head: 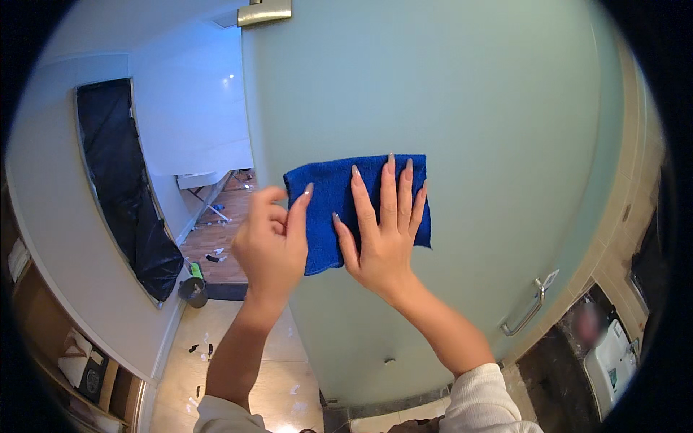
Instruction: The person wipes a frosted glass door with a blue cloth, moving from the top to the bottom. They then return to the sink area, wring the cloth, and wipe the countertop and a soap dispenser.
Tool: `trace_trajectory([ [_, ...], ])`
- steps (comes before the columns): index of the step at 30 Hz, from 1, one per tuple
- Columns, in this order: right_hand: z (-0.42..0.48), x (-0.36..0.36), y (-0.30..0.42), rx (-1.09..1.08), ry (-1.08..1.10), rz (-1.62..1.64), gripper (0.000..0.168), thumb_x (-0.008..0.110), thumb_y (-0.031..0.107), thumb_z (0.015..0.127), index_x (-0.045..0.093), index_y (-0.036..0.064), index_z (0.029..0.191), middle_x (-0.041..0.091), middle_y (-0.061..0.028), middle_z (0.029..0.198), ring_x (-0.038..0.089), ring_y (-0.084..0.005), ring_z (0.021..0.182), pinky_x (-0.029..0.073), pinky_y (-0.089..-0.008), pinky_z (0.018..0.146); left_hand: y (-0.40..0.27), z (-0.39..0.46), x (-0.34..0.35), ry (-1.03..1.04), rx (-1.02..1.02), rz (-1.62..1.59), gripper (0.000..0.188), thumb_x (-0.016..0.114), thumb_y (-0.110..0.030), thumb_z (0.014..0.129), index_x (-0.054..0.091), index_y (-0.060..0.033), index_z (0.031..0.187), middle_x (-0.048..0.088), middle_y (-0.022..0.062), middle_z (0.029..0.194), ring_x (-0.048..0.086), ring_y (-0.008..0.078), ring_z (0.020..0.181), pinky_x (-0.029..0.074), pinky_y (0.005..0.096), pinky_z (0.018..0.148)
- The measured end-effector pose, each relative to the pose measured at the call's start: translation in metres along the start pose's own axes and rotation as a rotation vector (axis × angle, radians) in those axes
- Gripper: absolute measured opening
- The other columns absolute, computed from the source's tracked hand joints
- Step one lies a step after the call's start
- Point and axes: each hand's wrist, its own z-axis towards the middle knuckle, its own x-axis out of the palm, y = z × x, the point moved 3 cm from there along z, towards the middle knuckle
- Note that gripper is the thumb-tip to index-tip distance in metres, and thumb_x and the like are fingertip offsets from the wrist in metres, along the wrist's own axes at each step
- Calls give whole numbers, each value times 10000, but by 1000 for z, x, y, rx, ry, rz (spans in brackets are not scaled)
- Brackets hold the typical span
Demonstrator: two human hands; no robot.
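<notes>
A blue cloth (325, 216) lies spread against a frosted glass door (487, 135). My right hand (381, 233) rests flat on the cloth's right half with its fingers spread, pressing it to the glass. At the cloth's left edge, my left hand (273, 233) has its fingers curled, the thumb over the cloth's edge; whether it pinches the cloth I cannot tell. Above, a metal hinge (265, 13) clasps the door's upper left corner. Low on the right side of the glass is a curved metal handle (528, 314).
Left stand a black-covered panel (122, 184), a dark bin (193, 292) and wooden shelves (81, 379). Scraps litter the tiled floor (233, 335) and the wood floor beyond a raised step (227, 291). A white sink (609, 368) is at lower right.
</notes>
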Motion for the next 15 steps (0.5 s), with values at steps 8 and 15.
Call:
trace_trajectory([
  [8,14,17,40,51,80,-126,587,547,342,961,450,87,1480,264,-310,1558,186,-501,1461,141,-627,1151,-25,-42,-2,360,432,83,941,521,-595,935,242,132,1463,237,366,1510,201,517,1419,117,620,1141],
  [15,17,5,15,-46,133,-10,549,558,258,933,495,82,1449,327,-245,1559,289,-435,1449,214,-586,1145,-17,-17,25,434,319,245,1033,500,-618,924,103,131,1515,1,396,1566,-55,552,1461,-46,654,1134],
])
